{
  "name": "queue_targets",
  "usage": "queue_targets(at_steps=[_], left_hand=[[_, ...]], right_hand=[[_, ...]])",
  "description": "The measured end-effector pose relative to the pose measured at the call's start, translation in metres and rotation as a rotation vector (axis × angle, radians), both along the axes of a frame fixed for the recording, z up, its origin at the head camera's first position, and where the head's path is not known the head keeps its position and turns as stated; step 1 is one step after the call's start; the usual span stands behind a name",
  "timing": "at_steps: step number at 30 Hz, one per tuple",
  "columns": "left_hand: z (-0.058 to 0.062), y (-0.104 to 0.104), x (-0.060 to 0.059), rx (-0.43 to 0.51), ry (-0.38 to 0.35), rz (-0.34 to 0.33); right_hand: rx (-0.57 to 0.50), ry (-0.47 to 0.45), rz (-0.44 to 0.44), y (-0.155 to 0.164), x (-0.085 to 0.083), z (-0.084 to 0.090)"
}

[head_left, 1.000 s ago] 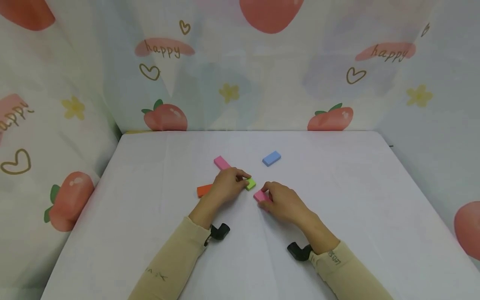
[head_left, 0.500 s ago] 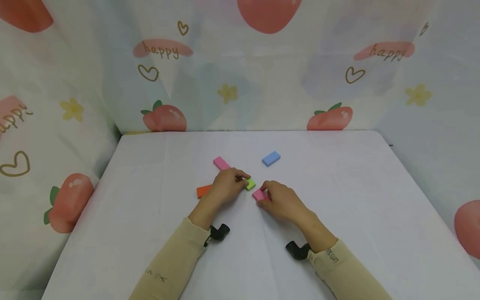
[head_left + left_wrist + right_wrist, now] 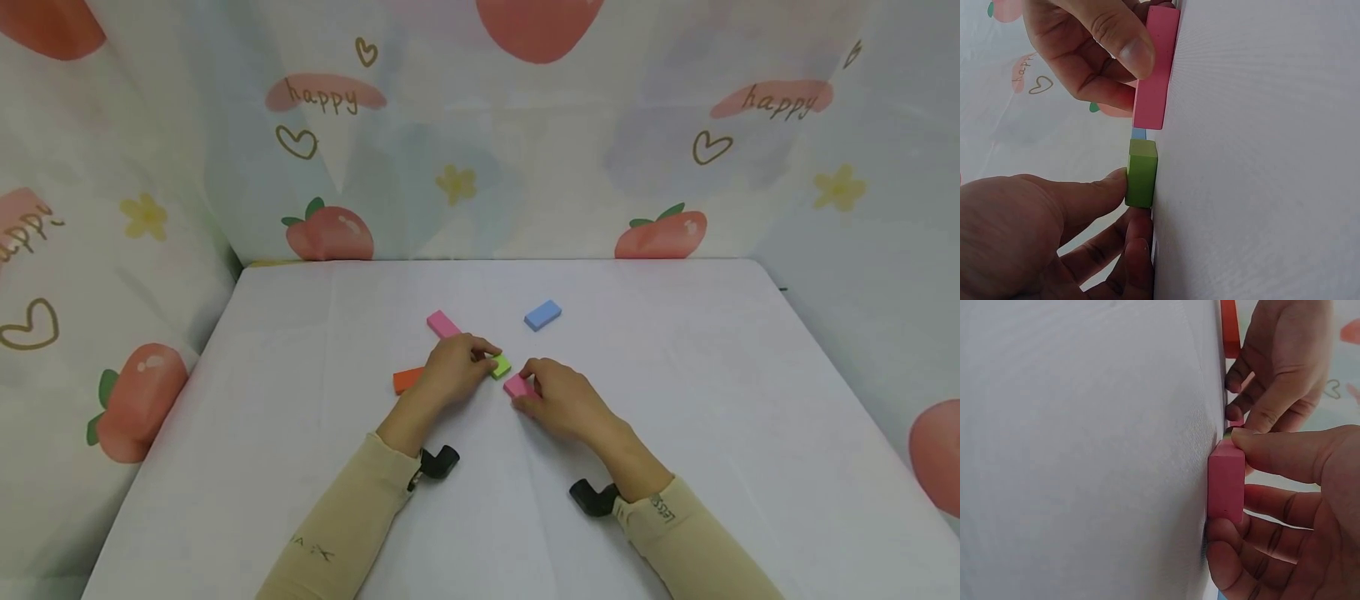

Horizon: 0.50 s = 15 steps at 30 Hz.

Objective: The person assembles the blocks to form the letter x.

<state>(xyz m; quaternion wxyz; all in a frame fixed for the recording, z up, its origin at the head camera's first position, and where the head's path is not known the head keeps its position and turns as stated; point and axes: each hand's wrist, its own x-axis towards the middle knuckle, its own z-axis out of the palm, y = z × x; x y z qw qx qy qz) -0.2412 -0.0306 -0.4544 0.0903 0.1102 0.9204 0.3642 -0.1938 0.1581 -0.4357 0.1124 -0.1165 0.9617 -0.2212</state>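
From the head view, "happy" is printed on the curtain (image 3: 330, 96). At table (image 3: 300, 400) centre, the left hand (image 3: 453, 371) pinches a green block (image 3: 501, 366); at its 4 o'clock the right hand (image 3: 558, 400) pinches a pink block (image 3: 517, 387). The left wrist view alone shows a slim gap between the blocks. The right wrist view shows an orange block (image 3: 1230, 328) past the left hand.

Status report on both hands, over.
Left hand pinches green block. Right hand grips pink block. Blocks close together, both on table; nothing between.
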Motion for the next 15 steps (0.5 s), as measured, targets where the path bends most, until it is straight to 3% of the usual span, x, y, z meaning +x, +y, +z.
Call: queue_targets(at_steps=[15], left_hand=[[0.0001,-0.0015,0.0007,-0.001,-0.01,-0.01]], right_hand=[[-0.018,0.001,-0.017,-0.0016,0.0007,-0.0014]])
